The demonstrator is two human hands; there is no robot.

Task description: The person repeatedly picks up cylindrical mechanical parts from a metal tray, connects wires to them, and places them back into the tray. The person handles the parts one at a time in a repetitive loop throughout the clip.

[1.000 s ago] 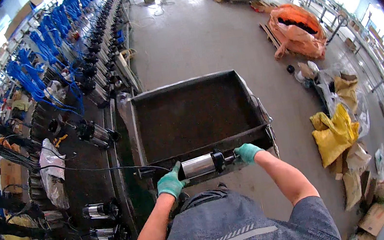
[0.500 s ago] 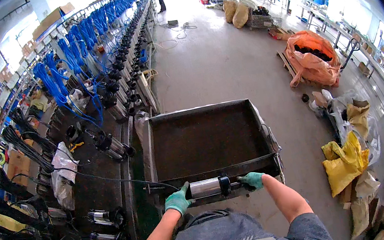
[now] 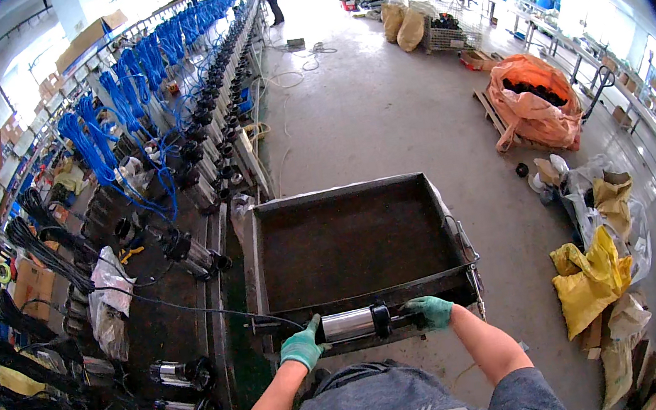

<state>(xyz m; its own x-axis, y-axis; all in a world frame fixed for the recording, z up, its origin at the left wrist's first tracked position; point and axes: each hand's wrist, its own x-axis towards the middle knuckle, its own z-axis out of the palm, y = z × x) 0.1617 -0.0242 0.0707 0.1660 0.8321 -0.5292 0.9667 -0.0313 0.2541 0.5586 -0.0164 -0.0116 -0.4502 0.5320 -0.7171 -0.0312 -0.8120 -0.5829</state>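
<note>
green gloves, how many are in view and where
2 green gloves: one on the left hand, at the silver cylinder's left end; one on the right hand, beyond its right end. On the distant person, gloves would be too small to see; others may be hidden.

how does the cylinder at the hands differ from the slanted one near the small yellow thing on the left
The held cylinder lies straight across the view, the bench cylinder slantwise. The left hand and right hand are at the held cylinder; neither touches the bench cylinder. Both show shiny metal and black end parts.
</note>
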